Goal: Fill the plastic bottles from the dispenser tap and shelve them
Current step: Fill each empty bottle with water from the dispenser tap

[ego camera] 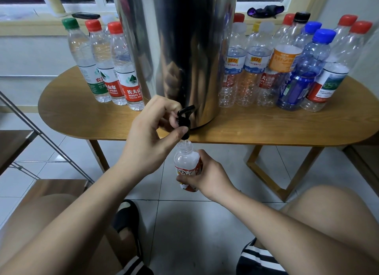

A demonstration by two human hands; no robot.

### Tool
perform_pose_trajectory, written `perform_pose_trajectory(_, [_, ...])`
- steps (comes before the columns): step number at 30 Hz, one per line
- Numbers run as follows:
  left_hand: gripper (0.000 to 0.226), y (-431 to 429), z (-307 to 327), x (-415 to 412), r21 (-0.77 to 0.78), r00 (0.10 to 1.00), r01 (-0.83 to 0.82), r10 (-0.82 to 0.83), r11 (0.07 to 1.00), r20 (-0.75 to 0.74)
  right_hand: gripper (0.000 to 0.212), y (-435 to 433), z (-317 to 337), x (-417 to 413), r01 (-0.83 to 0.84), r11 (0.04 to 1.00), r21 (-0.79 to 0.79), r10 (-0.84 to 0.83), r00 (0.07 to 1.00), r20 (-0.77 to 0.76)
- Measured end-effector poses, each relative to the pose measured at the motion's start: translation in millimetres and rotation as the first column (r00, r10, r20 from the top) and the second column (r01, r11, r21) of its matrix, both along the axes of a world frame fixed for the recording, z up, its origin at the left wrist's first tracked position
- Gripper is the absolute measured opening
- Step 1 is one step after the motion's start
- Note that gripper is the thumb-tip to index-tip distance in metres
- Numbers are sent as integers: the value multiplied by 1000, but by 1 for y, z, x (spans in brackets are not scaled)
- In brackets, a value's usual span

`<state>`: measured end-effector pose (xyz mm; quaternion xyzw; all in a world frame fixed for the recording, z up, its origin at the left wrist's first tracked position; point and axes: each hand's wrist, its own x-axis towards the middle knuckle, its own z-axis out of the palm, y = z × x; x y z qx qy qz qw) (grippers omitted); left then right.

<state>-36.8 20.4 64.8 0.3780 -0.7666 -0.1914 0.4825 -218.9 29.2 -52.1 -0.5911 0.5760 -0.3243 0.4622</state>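
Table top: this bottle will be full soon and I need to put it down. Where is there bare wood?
The table is bare along its front edge, right of the tap, before the empty bottles. A smaller patch lies at the left end, before the capped bottles. Behind, both sides of the dispenser are crowded.

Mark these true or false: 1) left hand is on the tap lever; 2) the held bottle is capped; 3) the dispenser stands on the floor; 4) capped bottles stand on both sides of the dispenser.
1) True: the left hand grips the black tap.
2) False: the small bottle in the right hand is open, its mouth right under the spout.
3) False: the steel dispenser stands on the wooden table.
4) True: the green-capped bottle stands to its left, the blue-capped bottle to its right.
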Motion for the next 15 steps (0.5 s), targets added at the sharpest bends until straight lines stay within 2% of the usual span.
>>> perform_pose_trajectory(8, [32, 0, 0, 1, 3, 1000, 6, -6, 1000, 1, 56, -2, -6, 3, 19, 1000, 19, -20, 999, 49])
perform_pose_trajectory(15, [34, -1, -1, 1, 10, 1000, 13, -13, 1000, -6, 55, -2, -4, 1, 8, 1000, 10, -8, 1000, 25])
